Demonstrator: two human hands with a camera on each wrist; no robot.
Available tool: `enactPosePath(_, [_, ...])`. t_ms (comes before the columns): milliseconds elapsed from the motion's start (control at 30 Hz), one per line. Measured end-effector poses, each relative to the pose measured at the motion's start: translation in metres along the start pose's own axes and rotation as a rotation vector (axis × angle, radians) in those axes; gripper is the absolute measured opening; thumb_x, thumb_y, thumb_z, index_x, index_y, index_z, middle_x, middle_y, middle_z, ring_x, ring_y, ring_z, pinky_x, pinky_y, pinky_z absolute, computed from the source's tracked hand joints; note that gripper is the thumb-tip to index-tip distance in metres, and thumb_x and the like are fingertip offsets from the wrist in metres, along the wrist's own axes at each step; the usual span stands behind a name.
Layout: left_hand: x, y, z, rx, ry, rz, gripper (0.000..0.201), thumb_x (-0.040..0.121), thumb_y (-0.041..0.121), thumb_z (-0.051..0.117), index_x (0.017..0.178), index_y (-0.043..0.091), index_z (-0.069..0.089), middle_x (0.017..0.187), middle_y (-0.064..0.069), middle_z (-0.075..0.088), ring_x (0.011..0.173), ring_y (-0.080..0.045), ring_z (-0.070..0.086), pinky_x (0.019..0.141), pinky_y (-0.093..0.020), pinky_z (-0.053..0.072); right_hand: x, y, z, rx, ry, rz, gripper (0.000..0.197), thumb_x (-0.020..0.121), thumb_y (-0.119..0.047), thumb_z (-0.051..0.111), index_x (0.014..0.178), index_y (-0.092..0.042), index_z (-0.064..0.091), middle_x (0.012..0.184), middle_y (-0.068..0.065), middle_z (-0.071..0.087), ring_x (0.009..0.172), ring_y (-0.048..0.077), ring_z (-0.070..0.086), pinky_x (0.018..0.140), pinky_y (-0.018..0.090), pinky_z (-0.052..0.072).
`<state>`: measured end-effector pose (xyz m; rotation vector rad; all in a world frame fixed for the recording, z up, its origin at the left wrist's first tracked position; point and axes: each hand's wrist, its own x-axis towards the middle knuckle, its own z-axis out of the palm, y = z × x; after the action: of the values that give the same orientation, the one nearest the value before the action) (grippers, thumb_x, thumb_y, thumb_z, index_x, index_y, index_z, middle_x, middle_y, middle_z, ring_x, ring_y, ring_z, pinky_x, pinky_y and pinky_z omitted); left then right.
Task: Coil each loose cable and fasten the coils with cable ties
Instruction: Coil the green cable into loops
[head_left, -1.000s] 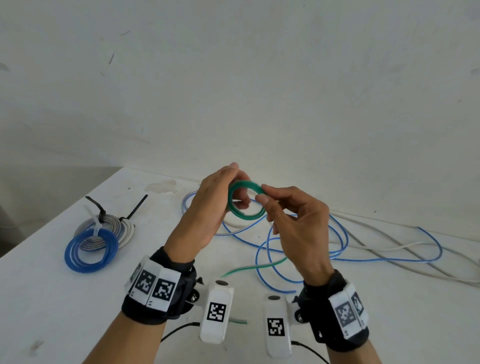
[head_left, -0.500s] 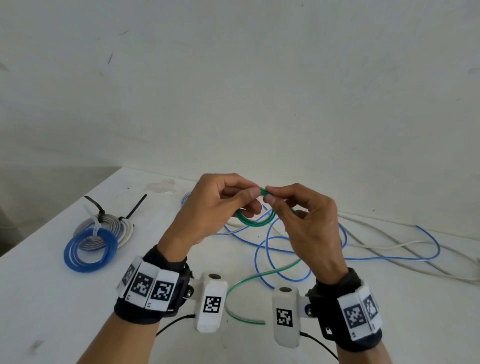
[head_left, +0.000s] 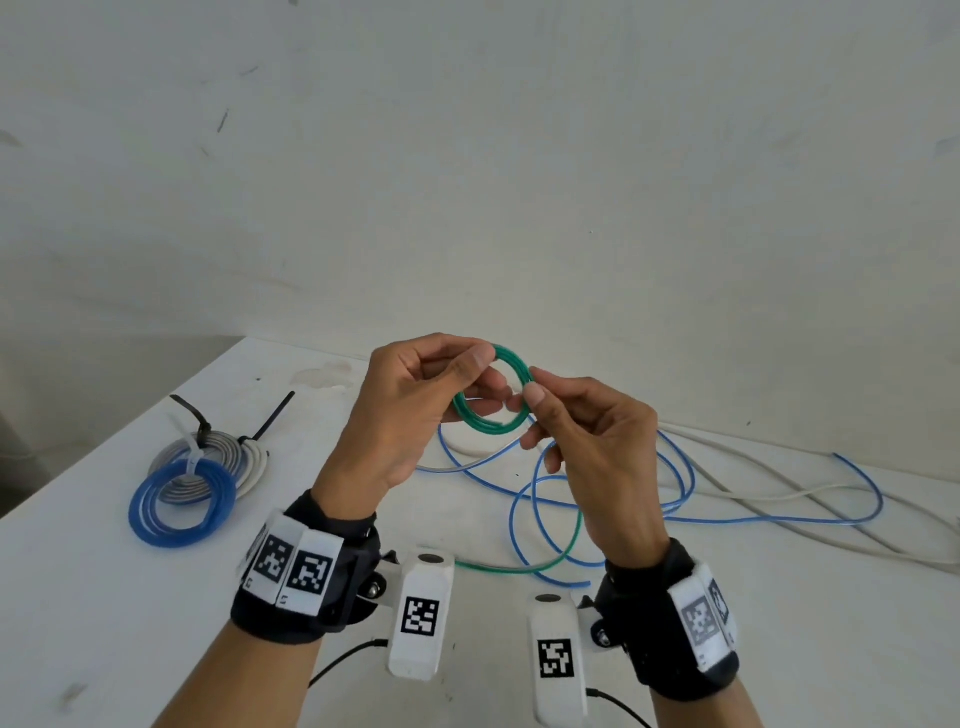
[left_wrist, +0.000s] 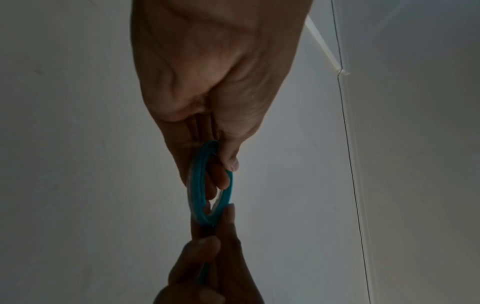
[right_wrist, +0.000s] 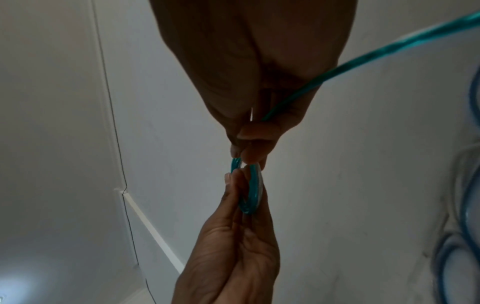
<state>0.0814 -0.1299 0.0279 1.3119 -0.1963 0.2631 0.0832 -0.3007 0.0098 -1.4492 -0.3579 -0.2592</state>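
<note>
Above a white table (head_left: 104, 597) strewn with loose blue cable (head_left: 675, 519), a small green cable coil (head_left: 493, 415) is held up. It is pinched at its upper edge by the left hand (head_left: 410, 415), fingers curled, and at its right side by the fingertips of the right hand (head_left: 597, 457), below which the green tail is trailed.

A bare, plain room — more a makeshift recording or test space than a home or a shop. A white worktop (head_left: 78, 597) stands against a scuffed, unpainted-looking white wall (head_left: 519, 182) at 12 o'clock. On it lie only wiring goods: tied coils (head_left: 202, 467) at 9 o'clock and loose cables (head_left: 779, 499) at 2 o'clock — and both wrists carry marker-tagged camera bands (head_left: 291, 566).
</note>
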Motion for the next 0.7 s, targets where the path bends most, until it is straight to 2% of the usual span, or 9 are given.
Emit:
enactPosePath(100, [0.000, 0.002, -0.003, 0.003, -0.044, -0.041, 0.019, 0.094, 0.017, 0.064, 0.103, 0.003, 0.072, 0.087, -0.015, 0.076, 0.082, -0.028, 0.075, 0.076, -0.032, 0.060, 0.000, -0.001, 0.000, -0.043, 0.035, -0.045, 0.010, 0.091, -0.014, 0.074, 0.099, -0.018, 0.079, 0.081, 0.009, 0.076, 0.059, 0.016, 0.056, 0.047, 0.025, 0.045])
enactPosePath(200, [0.000, 0.005, -0.006, 0.148, -0.155, -0.128, 0.045, 0.088, 0.045, 0.061, 0.113, 0.008, 0.070, 0.092, -0.008, 0.076, 0.085, -0.022, 0.073, 0.083, -0.033, 0.058, 0.001, -0.006, -0.009, -0.235, -0.012, -0.096, 0.011, 0.091, -0.019, 0.076, 0.096, -0.028, 0.079, 0.079, -0.005, 0.077, 0.061, 0.010, 0.054, 0.051, 0.022, 0.046])
enactPosePath(267, [-0.001, 0.004, -0.004, 0.211, -0.200, -0.177, 0.054, 0.090, 0.052, 0.053, 0.112, 0.005, 0.067, 0.079, -0.004, 0.070, 0.073, -0.019, 0.067, 0.078, -0.033, 0.059, 0.002, -0.008, -0.014, -0.357, -0.113, -0.108, 0.012, 0.091, -0.019, 0.076, 0.096, -0.029, 0.080, 0.077, -0.016, 0.075, 0.064, 0.005, 0.056, 0.058, 0.016, 0.042])
enactPosePath(367, [-0.002, -0.002, 0.007, 0.221, -0.188, -0.237, 0.044, 0.101, 0.039, 0.051, 0.106, -0.004, 0.059, 0.062, 0.001, 0.047, 0.056, -0.014, 0.045, 0.061, -0.027, 0.050, 0.002, -0.010, -0.018, -0.430, -0.177, -0.125, 0.014, 0.091, -0.015, 0.075, 0.098, -0.025, 0.081, 0.073, -0.027, 0.071, 0.066, 0.001, 0.058, 0.059, 0.008, 0.038])
enactPosePath(467, [-0.005, -0.006, 0.016, 0.249, -0.196, -0.280, 0.036, 0.103, 0.041, 0.050, 0.088, 0.008, 0.056, 0.060, 0.007, 0.038, 0.056, -0.012, 0.035, 0.056, -0.025, 0.040, 0.002, -0.011, -0.019, -0.441, -0.190, -0.169, 0.013, 0.092, -0.014, 0.074, 0.099, -0.023, 0.081, 0.079, -0.023, 0.075, 0.074, 0.003, 0.066, 0.062, 0.011, 0.042])
enactPosePath(533, [-0.005, -0.007, 0.019, 0.308, -0.221, -0.270, 0.040, 0.104, 0.044, 0.046, 0.079, 0.014, 0.056, 0.060, 0.009, 0.036, 0.055, -0.009, 0.034, 0.057, -0.024, 0.040, 0.002, -0.011, -0.020, -0.452, -0.192, -0.183, 0.013, 0.092, -0.015, 0.074, 0.099, -0.024, 0.080, 0.084, -0.019, 0.076, 0.081, 0.010, 0.071, 0.065, 0.022, 0.050])
enactPosePath(633, [-0.003, -0.005, 0.017, 0.365, -0.206, -0.254, 0.046, 0.104, 0.045, 0.045, 0.077, 0.008, 0.053, 0.064, 0.005, 0.033, 0.058, -0.011, 0.033, 0.056, -0.023, 0.039, 0.001, -0.010, -0.016, -0.444, -0.176, -0.195, 0.012, 0.092, -0.016, 0.074, 0.099, -0.024, 0.080, 0.084, -0.018, 0.077, 0.082, 0.011, 0.071, 0.065, 0.021, 0.051])
enactPosePath(700, [-0.002, -0.004, 0.016, 0.313, -0.165, -0.236, 0.049, 0.105, 0.041, 0.046, 0.079, 0.000, 0.051, 0.067, 0.000, 0.030, 0.059, -0.013, 0.030, 0.056, -0.024, 0.037, 0.001, -0.010, -0.011, -0.408, -0.140, -0.191, 0.012, 0.092, -0.020, 0.074, 0.100, -0.029, 0.076, 0.083, -0.015, 0.077, 0.078, 0.012, 0.071, 0.064, 0.026, 0.053])
